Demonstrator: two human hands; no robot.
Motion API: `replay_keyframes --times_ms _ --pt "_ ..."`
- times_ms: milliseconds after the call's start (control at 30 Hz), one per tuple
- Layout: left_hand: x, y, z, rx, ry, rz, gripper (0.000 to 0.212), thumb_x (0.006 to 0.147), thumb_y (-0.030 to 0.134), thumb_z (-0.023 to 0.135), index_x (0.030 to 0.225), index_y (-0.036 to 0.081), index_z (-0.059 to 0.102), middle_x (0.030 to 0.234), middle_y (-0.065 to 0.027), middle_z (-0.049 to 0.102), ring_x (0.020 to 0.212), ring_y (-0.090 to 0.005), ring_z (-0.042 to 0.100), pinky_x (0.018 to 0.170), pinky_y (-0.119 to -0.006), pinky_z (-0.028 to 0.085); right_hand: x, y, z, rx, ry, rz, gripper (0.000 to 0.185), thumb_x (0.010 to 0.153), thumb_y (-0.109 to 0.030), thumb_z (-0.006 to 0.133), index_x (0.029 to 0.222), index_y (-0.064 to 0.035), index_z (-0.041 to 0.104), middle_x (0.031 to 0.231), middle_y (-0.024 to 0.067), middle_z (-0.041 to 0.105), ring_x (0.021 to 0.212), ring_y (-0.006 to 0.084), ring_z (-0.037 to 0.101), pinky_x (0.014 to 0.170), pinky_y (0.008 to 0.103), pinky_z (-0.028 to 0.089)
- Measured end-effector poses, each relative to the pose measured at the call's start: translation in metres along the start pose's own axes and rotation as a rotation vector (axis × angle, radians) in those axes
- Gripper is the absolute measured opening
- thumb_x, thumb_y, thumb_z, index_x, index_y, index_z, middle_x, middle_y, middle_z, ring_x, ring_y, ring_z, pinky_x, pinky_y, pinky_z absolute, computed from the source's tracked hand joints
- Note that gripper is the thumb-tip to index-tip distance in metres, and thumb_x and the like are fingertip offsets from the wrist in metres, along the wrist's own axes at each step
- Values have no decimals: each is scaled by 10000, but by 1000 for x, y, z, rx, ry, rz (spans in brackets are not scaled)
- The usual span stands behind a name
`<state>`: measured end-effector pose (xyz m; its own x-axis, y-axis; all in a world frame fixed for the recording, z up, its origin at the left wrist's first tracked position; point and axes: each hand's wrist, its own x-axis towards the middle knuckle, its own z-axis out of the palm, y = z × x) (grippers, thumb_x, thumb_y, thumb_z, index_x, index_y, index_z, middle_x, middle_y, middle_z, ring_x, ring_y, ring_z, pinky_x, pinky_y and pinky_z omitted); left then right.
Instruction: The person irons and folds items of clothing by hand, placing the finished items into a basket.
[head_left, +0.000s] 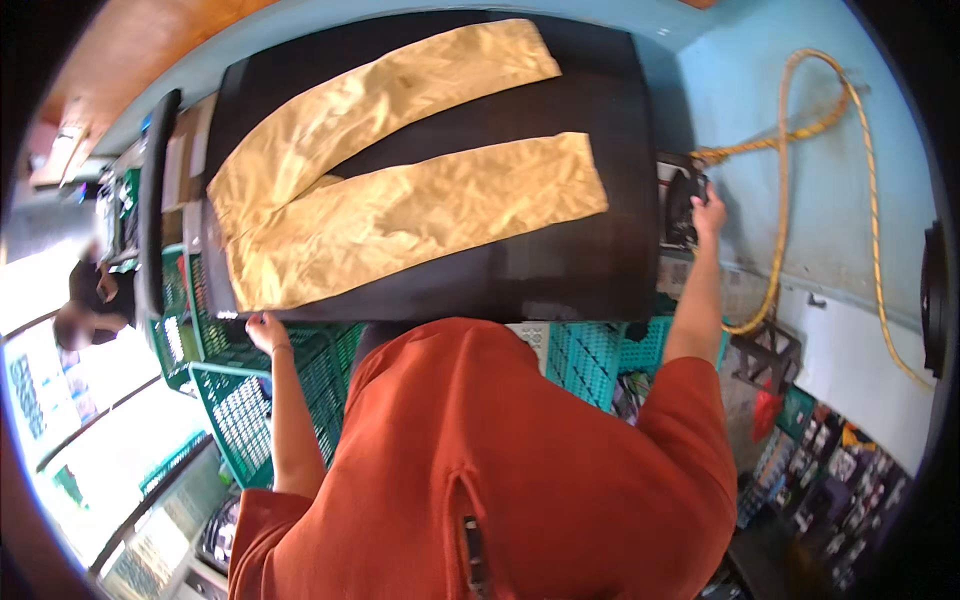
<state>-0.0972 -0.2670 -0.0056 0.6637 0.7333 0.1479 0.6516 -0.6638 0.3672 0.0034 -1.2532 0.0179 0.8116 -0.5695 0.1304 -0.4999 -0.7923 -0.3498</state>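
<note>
Yellow satin-like trousers (420, 210) lie spread on a dark padded table (525, 285), the waist at the left and both legs reaching right. My left hand (266, 332) is at the table's front left edge, just below the waist corner; whether its fingers pinch the cloth is not clear. Off the table's right side, my right hand (708, 212) is at the handle of a dark clothes iron (684, 202), which stands beside the table. A thick yellow cord or hose (784, 150) runs from near the iron up along the wall.
Green plastic crates (240, 420) stand below the table at the left, with turquoise crates (581, 360) under its front edge at the right. A blue wall (735, 90) borders the right side. Another person (101, 292) is at the far left. A dark metal stand (765, 356) is at the right.
</note>
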Motion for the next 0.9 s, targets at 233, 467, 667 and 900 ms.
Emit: replay_keyframes --times_ms 233,467,667,900 --pt "54 -6 5 -121 9 -44 409 869 144 592 1221 -63 612 1115 -248 665 1068 -404 619 966 -432 483 -88 -147 41 175 -23 -195 301 932 -279 684 1137 -60 691 914 103 734 864 274 703 805 411 530" --pt "82 -1 27 61 102 -276 343 874 288 683 1108 39 714 1035 -173 702 1104 -335 655 877 -423 532 -128 -185 52 670 -300 -43 160 898 -101 729 1004 -6 657 919 53 717 842 115 656 773 271 498" --pt "100 -48 -11 -707 -103 -312 158 884 210 713 837 61 689 717 -62 644 600 -147 621 544 -286 504 -171 -215 -53 765 -275 22 144 852 12 714 875 -49 585 772 -53 508 768 59 498 730 216 407" --pt "81 20 -12 173 90 129 194 819 136 649 982 32 662 945 -155 665 946 -336 639 815 -471 525 -245 -112 -8 489 -700 244 280 810 -86 717 1073 3 684 929 67 718 877 135 636 800 288 466"
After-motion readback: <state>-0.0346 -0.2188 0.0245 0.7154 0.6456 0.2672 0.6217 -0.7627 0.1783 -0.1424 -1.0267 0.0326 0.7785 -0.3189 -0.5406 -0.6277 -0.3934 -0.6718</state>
